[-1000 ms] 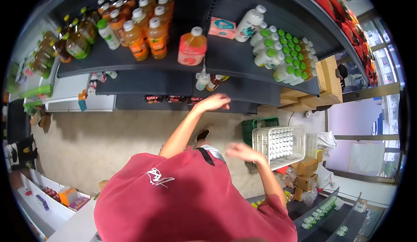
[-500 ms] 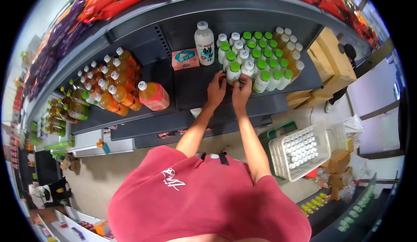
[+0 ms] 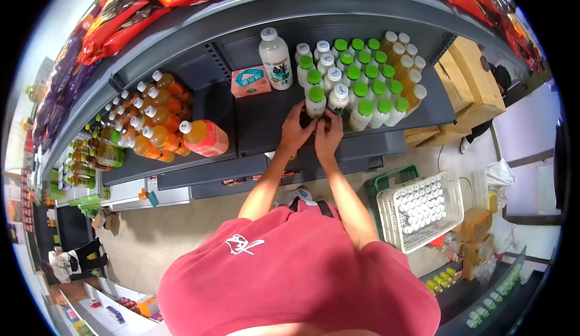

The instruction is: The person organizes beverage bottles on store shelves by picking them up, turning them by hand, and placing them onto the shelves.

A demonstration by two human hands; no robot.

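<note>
At the front of the shelf's bottle rows stands a small white bottle with a green cap [image 3: 315, 103]. My left hand [image 3: 296, 131] curls its fingers round the left side and base of it. From the front right, my right hand [image 3: 328, 135] has its fingertips against the same bottle, low down, close to a white-capped bottle [image 3: 338, 99]. The fingertips of both hands nearly meet in front of the base, and parts of them are hidden. Behind and to the right are several more green-capped bottles [image 3: 379, 88].
Left of the rows stand a large white bottle [image 3: 276, 61] and a pink box [image 3: 251, 82]. Orange drink bottles [image 3: 162, 116] and a big juice bottle [image 3: 206, 140] fill the left shelf. A white crate [image 3: 386, 215] of white-capped bottles sits low at right, by cardboard boxes [image 3: 471, 88].
My right hand has moved left, away from the white-capped bottle and closer to my left hand. The camera view has shifted slightly. The bottle rows look the same.
</note>
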